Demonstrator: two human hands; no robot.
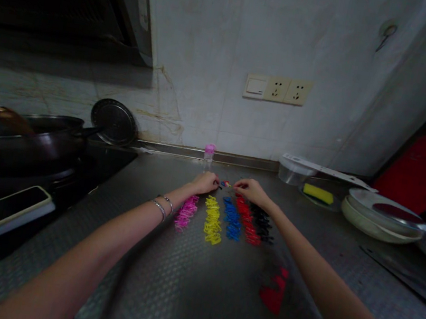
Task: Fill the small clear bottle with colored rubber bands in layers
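Cluster of small coloured pieces between the two grips, as I see it on my remote feed: left hand at one side, right hand at the other. As far as I can make out, its long axis runs crosswise, one end toward each set of fingertips; single pieces are too small for me to orient. Both hands have thumb and fingers drawn together in a pinch; I cannot tell whether either grasps a piece. On the camera's side of the grips, five rows lie on the metal counter. Pink row is beside the left wrist, slanting leftward as it nears the camera. Yellow row, nearward of the left fingertips, leans slightly rightward. Blue row, red row and black row also slant rightward, the black one next to the right wrist. Beyond the left grip, a pink-lidded jar stands upright.
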